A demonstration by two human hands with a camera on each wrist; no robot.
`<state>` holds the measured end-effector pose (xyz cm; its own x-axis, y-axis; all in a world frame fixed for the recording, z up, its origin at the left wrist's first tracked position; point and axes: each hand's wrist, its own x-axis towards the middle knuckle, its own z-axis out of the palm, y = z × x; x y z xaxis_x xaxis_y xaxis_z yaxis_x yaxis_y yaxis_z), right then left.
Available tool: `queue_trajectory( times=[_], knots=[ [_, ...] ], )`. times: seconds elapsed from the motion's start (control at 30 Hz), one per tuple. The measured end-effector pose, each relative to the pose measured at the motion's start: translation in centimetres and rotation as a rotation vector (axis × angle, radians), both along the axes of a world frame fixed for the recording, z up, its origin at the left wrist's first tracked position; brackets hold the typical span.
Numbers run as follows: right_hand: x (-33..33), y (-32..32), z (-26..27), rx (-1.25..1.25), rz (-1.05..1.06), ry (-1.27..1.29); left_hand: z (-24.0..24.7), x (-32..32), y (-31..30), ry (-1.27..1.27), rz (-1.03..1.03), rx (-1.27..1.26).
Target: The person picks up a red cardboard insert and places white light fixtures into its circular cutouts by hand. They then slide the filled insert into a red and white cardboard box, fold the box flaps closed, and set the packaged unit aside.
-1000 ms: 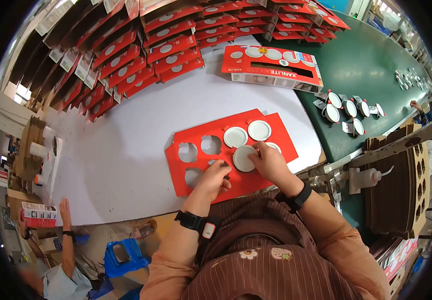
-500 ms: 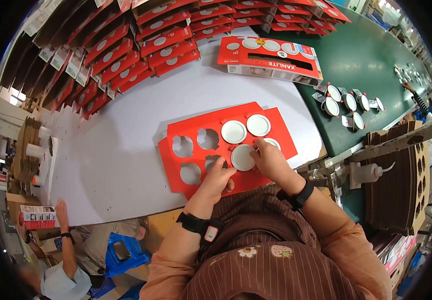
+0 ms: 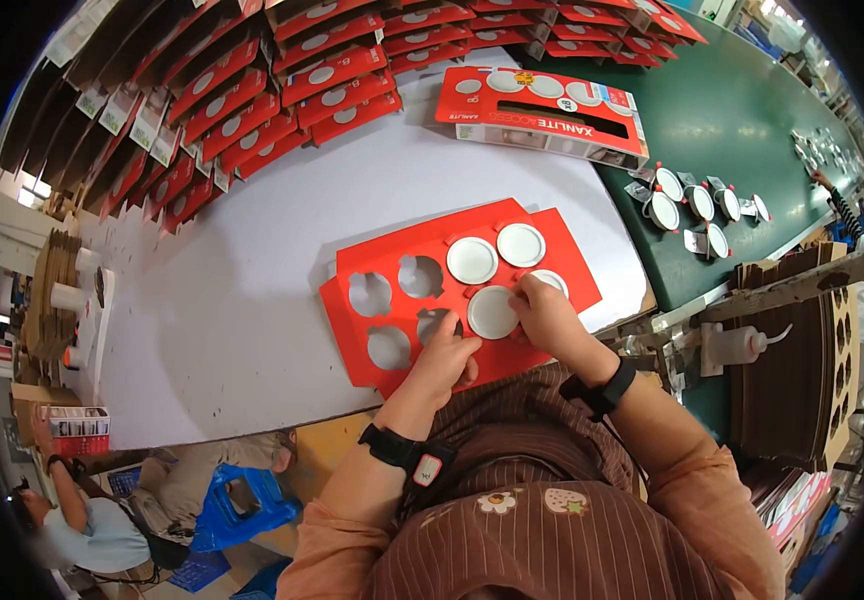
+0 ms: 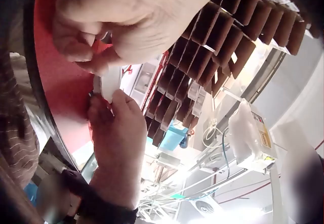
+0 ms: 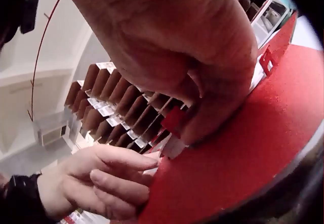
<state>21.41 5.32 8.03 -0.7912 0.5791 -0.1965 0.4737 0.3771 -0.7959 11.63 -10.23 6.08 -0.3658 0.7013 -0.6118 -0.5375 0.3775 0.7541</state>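
Note:
A red card panel (image 3: 352,362) with round cut-outs lies flat before me. White round downlights (image 3: 472,260) sit in several of its holes on the right side; those on the left are bare. My right hand (image 3: 555,322) pinches the right edge of the near middle downlight (image 3: 492,314) with thumb and fingers. At this downlight's lower left edge, my left hand (image 3: 442,362) touches with a fingertip, its other fingers loosely bent over the panel. In the right wrist view, a red tab (image 5: 173,121) shows by the right fingertips.
A red printed box (image 3: 542,115) lies behind the panel. Stacked open red boxes (image 3: 282,85) fill the far left. Loose downlights (image 3: 700,203) lie on the green table (image 3: 692,130) at right. Someone sits at lower left near a blue stool (image 3: 242,505).
My left hand has shifted right, from beside the bare hole to the downlight's edge. My right hand stays on that downlight. The person at lower left has drawn their arm back.

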Motion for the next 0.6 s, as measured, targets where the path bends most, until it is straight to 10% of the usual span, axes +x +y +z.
queue_trajectory(
  times=[0.6],
  knots=[
    [1.3, -0.9, 0.7, 0.412, 0.243, -0.149, 0.5, 0.2, 0.7, -0.272, 0.093, -0.028]
  ],
)
